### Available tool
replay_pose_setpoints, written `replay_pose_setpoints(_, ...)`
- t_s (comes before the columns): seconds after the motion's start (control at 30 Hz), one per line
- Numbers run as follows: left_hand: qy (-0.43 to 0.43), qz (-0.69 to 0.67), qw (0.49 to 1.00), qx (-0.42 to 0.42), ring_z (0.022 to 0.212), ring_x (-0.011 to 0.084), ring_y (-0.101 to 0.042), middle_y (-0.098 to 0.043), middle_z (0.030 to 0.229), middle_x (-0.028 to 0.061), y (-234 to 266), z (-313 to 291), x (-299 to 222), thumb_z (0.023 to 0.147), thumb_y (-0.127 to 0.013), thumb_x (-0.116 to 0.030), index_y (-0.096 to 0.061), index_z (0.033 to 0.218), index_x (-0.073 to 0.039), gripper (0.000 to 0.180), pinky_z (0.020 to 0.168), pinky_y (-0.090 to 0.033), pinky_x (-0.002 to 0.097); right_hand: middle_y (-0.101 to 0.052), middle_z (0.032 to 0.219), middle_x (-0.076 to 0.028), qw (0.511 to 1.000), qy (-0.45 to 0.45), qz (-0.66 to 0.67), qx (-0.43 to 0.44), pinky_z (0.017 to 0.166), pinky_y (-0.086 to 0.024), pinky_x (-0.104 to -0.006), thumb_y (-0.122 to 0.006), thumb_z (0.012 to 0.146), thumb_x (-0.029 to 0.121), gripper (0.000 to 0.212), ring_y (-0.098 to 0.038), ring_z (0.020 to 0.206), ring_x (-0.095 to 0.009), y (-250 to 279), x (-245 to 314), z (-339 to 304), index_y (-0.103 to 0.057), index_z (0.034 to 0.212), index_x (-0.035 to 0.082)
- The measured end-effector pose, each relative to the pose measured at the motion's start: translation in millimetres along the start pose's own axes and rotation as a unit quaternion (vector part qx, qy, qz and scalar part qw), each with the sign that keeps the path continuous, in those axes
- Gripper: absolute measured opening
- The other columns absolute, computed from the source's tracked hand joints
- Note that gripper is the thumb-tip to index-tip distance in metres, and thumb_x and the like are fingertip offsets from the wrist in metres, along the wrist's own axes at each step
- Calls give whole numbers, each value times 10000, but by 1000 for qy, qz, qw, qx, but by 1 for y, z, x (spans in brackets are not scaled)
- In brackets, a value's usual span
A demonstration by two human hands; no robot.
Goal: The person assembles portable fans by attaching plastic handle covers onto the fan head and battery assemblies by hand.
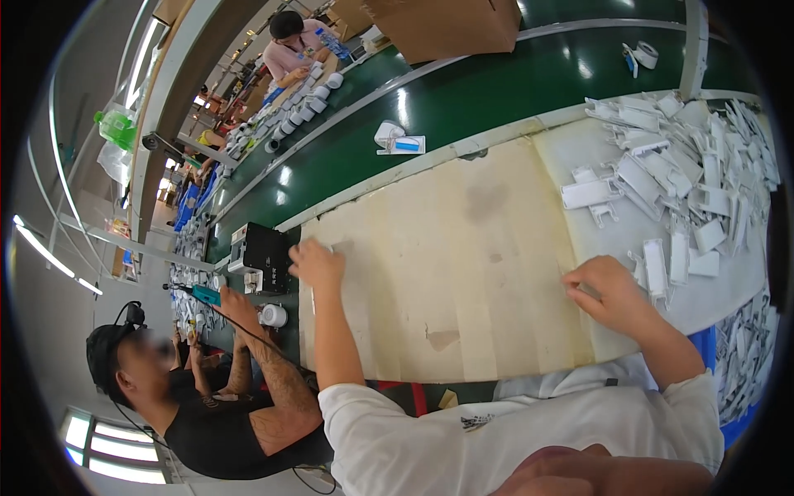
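Observation:
My left hand [318,264] is over the left edge of the pale work board [447,273], beside a black boxy device [263,256]. Its fingers are apart and slightly blurred, with nothing visible in them. Above the board's right part, my right hand [608,293] has its fingers curled, thumb and forefinger close together in a pinch. No part shows between those fingertips. Right of that hand, several loose white plastic pieces [656,269] lie at the near side of a large heap of white plastic parts [662,165].
A green conveyor [496,99] runs behind the board, carrying a white part with a blue piece [401,140] and a roll of tape [645,55]. A co-worker [240,405] at left holds a teal power screwdriver [205,294] near a white round part [273,315]. A cardboard box [447,29] stands beyond.

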State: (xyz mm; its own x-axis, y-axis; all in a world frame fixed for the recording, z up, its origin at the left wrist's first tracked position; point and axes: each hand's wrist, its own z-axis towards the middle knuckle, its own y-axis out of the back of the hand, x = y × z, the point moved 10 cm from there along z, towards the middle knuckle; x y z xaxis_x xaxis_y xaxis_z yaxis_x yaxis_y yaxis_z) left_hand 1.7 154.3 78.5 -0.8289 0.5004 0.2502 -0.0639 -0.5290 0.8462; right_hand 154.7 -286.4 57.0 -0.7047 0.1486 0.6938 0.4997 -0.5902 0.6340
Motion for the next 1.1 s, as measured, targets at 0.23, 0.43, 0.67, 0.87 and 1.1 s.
replay_pose_setpoints(0.23, 335, -748, 545, 177, 615, 135, -514, -538, 734, 74, -136, 91, -141, 725, -669, -282, -569, 865, 35, 360, 496, -436, 245, -612, 819, -77, 999, -8, 14, 47, 737, -433, -373, -658, 736, 110, 153, -568, 805, -278, -20, -13, 3, -619, 882, 84)
replay_pose_setpoints(0.43, 353, -657, 645, 168, 550, 189, -549, -576, 741, 108, -146, 121, -144, 743, -667, -244, -555, 832, 14, 296, 479, -467, 322, -612, 840, -81, 999, 10, 27, 42, 754, -439, -378, -673, 720, 103, 164, -570, 820, -279, -20, -4, -3, -617, 874, 91)
replay_pose_setpoints(0.67, 120, -926, 258, 250, 842, 213, -577, -575, 1004, 103, -25, 49, -245, 847, -516, -170, -521, 980, -21, 200, 749, -488, 350, -561, 1057, -131, 998, -7, 12, -57, 871, -424, -397, -674, 728, 125, 337, -515, 1031, -321, 22, -1, -6, -574, 1048, 90)
replay_pose_setpoints(0.87, 44, -872, 126, 470, 638, 194, -499, -526, 803, 89, 112, -116, -296, 855, -478, -217, -513, 1027, -49, 243, 567, -431, 308, -407, 1314, -140, 985, -53, 72, -149, 1032, -267, -388, -701, 703, 178, 703, -347, 1247, -299, 56, -7, -5, -364, 1312, 84)
replay_pose_setpoints(1.1, -11, -789, -9, 615, 647, 267, -576, -567, 827, 141, 185, -217, -307, 897, -387, -240, -472, 990, -50, 228, 572, -500, 375, -461, 1239, -110, 539, -160, 825, 50, 796, -505, -365, -662, 783, 214, 756, -511, 1093, -225, -30, -15, -51, -231, 1386, 70)
